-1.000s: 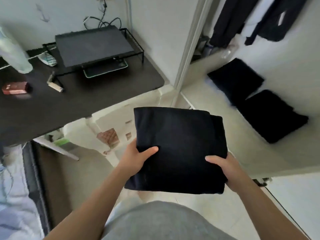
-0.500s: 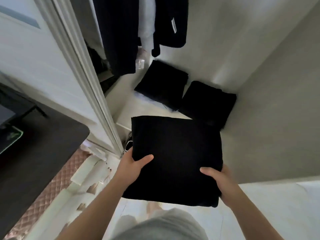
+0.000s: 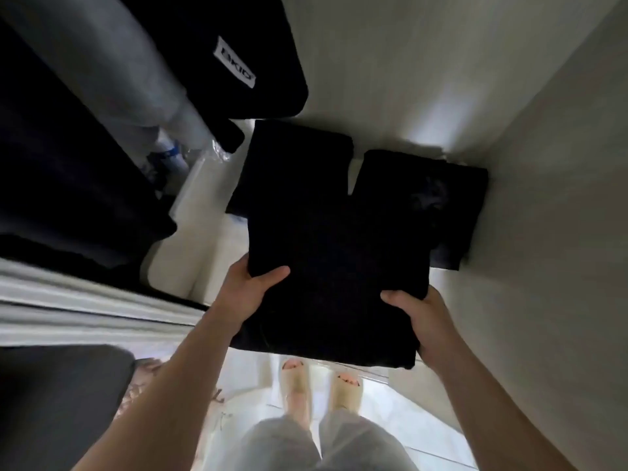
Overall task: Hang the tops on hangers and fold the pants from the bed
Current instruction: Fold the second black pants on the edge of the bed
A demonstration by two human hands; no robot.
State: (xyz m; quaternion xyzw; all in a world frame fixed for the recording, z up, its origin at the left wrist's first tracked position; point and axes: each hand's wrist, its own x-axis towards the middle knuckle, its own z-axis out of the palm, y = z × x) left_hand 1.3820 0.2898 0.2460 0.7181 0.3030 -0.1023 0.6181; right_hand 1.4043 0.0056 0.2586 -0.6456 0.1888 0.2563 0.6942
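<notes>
Held item: folded black fabric pants bundle (image 3: 336, 277), in the air over the pale wardrobe floor (image 3: 207, 246).
Grip: left hand (image 3: 249, 290) and right hand (image 3: 419, 317) each clamp a near corner, thumbs on top.
Progress: two folded black piles (image 3: 299, 164) already lie inside and dark hanging tops (image 3: 238, 45) are up. This bundle likely remains to be placed; the bed is unseen.
Orientation: flat, long axis pointing away toward the back wall.

The folded pants (image 3: 336, 266) are plain black, like the left stack (image 3: 299, 164) and right stack (image 3: 424, 192); the hanging top (image 3: 258, 45) is black with a white label (image 3: 236, 62), the slippers (image 3: 295, 375) beige, the closet wall (image 3: 526, 147) off-white.
</notes>
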